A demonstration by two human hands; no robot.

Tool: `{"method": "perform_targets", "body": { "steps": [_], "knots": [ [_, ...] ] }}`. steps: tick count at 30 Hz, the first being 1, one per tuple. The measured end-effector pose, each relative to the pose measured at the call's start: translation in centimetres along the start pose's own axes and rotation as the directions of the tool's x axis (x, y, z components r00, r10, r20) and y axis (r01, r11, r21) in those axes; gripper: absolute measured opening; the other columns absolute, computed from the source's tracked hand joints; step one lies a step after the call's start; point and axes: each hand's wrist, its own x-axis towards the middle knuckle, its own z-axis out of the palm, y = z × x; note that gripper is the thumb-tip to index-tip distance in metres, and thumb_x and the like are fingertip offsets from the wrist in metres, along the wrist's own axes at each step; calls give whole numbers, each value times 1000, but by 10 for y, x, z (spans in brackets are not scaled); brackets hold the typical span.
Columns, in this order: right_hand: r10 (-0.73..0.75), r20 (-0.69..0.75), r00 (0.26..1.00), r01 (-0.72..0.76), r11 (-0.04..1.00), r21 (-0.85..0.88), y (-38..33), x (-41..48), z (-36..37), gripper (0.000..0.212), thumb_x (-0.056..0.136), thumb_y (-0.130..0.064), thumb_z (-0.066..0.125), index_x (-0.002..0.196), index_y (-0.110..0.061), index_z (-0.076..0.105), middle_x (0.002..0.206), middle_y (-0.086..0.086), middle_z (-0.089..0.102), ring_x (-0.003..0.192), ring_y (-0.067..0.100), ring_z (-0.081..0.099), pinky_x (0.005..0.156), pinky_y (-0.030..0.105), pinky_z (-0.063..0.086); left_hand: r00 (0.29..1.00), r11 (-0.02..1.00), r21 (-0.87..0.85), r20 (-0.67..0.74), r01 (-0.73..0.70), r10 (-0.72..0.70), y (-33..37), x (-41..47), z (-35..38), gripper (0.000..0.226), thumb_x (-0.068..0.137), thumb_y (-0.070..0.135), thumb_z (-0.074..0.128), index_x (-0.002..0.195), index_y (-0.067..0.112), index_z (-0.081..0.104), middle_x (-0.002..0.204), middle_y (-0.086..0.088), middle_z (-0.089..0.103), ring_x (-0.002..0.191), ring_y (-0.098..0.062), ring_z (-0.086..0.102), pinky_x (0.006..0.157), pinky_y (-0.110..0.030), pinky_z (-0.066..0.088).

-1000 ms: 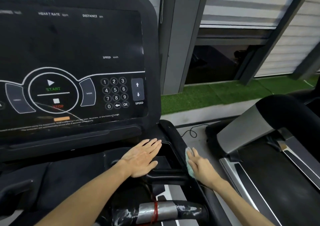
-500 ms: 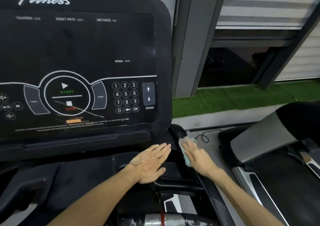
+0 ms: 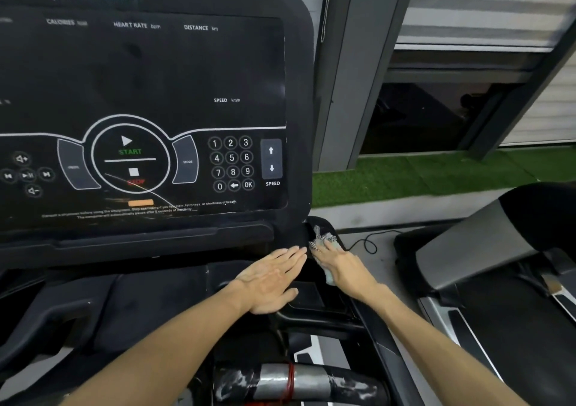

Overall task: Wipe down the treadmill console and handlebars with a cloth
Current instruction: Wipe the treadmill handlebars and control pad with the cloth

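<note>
Now, far left: the console (image 3: 140, 94) fills my view from 8 to 12 o'clock. It is black, its screen dark, with "Fitness" in white script along the top. Media keys (image 3: 26, 175) sit at its 8 o'clock edge. The round START/STOP dial (image 3: 131, 156) is low centre, the number keypad (image 3: 232, 164) at 3 o'clock of the dial, and the SPEED arrows (image 3: 271, 159) at 3 o'clock of the keypad.

Below the console runs a black tray (image 3: 149, 306). My left hand (image 3: 271, 281) lies palm down on its right end, fingers straight and held together, tips pointing toward 1 o'clock, holding nothing.

At 6 o'clock of the view is the handlebar (image 3: 349, 385), scuffed, wrapped in grey tape with a red band (image 3: 290, 380) round it.

The cloth (image 3: 324, 240), pale and mesh-patterned, sits at the console's 5 o'clock corner, against the black moulding there. My right hand (image 3: 339, 265) presses down on it, just beside the left fingertips. The fingers are laid out flat over the fabric, not curled round it. Cloth shows past my fingertips at 12 o'clock and again under the heel of the hand.

At 3 o'clock of the cloth, a thin black cable (image 3: 369, 245) loops on a grey surface. Farther toward 3 o'clock stands a second treadmill (image 3: 486, 250), grey and black. Green turf (image 3: 420, 178) lies at 2 o'clock, and a striped blind (image 3: 483, 6) hangs at 1 o'clock.
</note>
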Motion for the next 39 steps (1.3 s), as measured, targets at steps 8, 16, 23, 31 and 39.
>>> {"method": "perform_targets", "body": {
  "steps": [8,16,23,31,39],
  "knots": [
    [-14,30,999,9,985,174,-16,-26,12,43,92,-10,59,134,-20,55,130,-4,61,121,14,57,99,30,49,1000,999,-33,-20,1,-1,-2,0,2,68,104,38,26,156,7,-5,165,-8,-11,151,-17,-14,119,-28,-15],
    [173,446,878,-370,838,402,-51,-21,-3,30,98,-21,43,73,-15,58,63,-5,54,58,8,51,60,22,41,997,984,-174,67,-28,40,-1,-4,-19,61,107,30,26,157,7,0,166,-6,-3,152,-16,-7,118,-25,-11],
    [185,563,806,-451,808,380,-56,-15,-13,39,97,-14,43,59,-24,47,58,-12,46,48,-3,43,56,14,37,999,969,-243,-6,-54,54,-14,-17,-30,58,107,24,28,157,9,4,166,-3,1,152,-13,-4,115,-18,-14],
    [245,617,748,-502,817,284,-73,-1,-10,34,92,-10,43,58,-18,43,57,-4,43,52,10,39,50,21,31,993,986,-127,15,-111,114,-32,-46,-5,74,94,54,-6,157,14,-2,165,1,-7,151,-11,-9,117,-21,-15],
    [323,676,662,-429,903,-11,-58,8,-18,27,88,-4,41,64,-12,50,67,0,50,62,17,46,55,26,37,996,984,-165,35,-72,79,-34,-52,-3,65,101,43,10,157,13,-3,165,2,-8,151,-12,-9,120,-25,-10]
  ]
}}
